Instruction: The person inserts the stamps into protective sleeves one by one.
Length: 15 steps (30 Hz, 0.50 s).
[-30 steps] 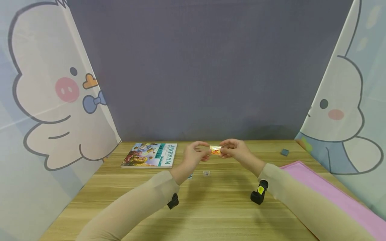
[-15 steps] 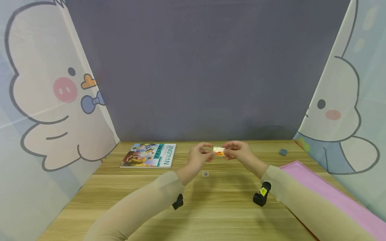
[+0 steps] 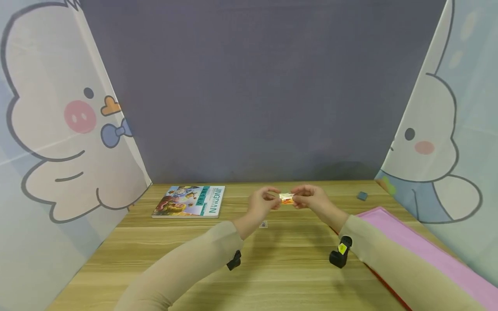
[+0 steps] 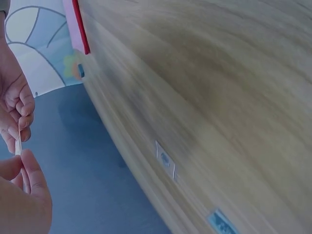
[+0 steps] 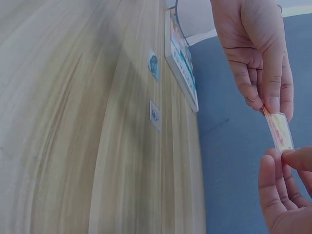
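Observation:
Between my two hands, above the table, is a small flat shiny rectangle point(image 3: 286, 198) in orange and yellow. It looks thin and clear-edged in the right wrist view point(image 5: 281, 130). My left hand point(image 3: 262, 204) pinches its left end with thumb and fingers. My right hand point(image 3: 313, 198) pinches the opposite end. Beneath them on the wood lies a small square picture piece point(image 3: 263, 224) with a pale border. A bluish picture piece point(image 4: 223, 222) lies near it, hidden behind my left arm in the head view.
A colourful book point(image 3: 189, 201) lies at the table's back left. A pink flat sheet or board point(image 3: 404, 237) with a red edge runs along the right side, partly under my right sleeve. A small blue-grey block point(image 3: 362, 196) sits at the back right. A dark cloth point(image 3: 249, 86) hangs behind the table.
Both hands have shifted a little to the right with the shiny rectangle still pinched between them. The head view has turned slightly right. The bluish piece has slipped behind my left arm.

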### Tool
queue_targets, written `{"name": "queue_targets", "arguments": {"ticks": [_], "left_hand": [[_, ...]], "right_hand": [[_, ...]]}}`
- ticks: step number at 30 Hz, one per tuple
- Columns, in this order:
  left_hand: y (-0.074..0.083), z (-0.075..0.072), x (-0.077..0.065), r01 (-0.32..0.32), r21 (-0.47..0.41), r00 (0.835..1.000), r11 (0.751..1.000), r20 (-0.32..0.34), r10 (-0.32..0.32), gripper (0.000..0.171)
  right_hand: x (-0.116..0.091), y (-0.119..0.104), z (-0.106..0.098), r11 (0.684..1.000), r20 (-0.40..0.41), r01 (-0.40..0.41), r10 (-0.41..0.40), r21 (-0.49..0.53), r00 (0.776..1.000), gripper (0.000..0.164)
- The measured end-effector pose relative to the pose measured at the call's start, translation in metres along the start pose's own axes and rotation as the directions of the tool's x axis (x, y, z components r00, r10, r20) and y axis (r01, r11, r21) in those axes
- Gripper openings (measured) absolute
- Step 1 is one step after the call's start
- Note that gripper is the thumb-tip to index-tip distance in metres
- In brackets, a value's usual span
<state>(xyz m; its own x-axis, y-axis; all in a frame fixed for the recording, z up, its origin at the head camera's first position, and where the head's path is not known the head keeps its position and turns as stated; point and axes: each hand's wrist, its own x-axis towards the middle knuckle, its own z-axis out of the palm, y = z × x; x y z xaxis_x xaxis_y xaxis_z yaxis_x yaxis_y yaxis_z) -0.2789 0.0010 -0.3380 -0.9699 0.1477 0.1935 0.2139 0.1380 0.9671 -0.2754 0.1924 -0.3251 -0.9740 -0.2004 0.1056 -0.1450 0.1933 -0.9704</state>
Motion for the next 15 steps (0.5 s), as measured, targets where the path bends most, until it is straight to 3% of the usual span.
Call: {"name": "queue_targets", "arguments": {"ticks": [7,11,15], "left_hand": [[-0.007,0.007,0.001,0.051,0.012,0.999,0.999,0.005,-0.051,0.023],[-0.01,0.012,0.001,0.062,-0.02,0.998,0.998,0.01,-0.061,0.021],[-0.014,0.019,0.004,0.118,-0.064,0.993,0.991,0.009,-0.117,0.023]], "right_hand": [[-0.001,0.007,-0.003,0.999,-0.018,-0.03,0.03,-0.028,0.999,0.03],[0.0,0.013,-0.005,0.998,-0.028,-0.051,0.05,-0.034,0.998,0.031],[0.001,0.02,-0.008,0.997,-0.033,-0.074,0.073,-0.034,0.997,0.033]]}}
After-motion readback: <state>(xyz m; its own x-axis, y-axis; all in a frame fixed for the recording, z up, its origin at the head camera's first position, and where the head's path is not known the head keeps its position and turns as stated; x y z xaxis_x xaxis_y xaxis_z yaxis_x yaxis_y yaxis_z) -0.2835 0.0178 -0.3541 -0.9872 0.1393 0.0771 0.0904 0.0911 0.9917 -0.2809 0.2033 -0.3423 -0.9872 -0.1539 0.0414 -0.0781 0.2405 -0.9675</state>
